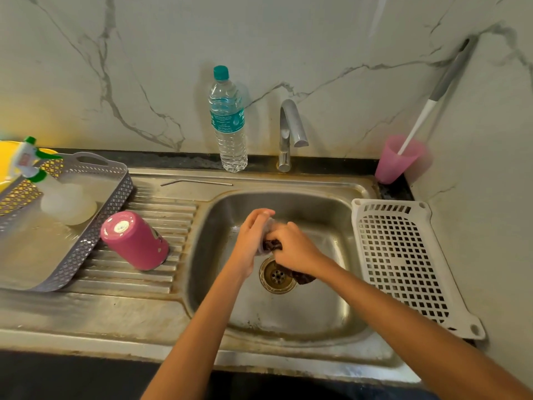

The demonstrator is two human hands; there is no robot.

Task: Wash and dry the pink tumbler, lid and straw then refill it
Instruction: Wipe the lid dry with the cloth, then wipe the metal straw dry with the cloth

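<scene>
The pink tumbler (135, 240) stands upside down on the ribbed drainboard, left of the basin. A metal straw (196, 182) lies flat on the sink's back ledge. Over the basin of the sink (288, 319), my left hand (251, 241) grips a clear lid (269, 226), mostly hidden by my fingers. My right hand (297, 249) presses a dark cloth (300, 277) against the lid; the cloth's tail hangs down toward the drain. The two hands touch above the drain.
A water bottle (229, 122) and the tap (290, 131) stand at the back ledge. A grey tray (95, 235) with a spray bottle (54, 189) sits left. A white perforated basket (403, 261) lies right, with a pink cup (396, 160) holding a brush behind it.
</scene>
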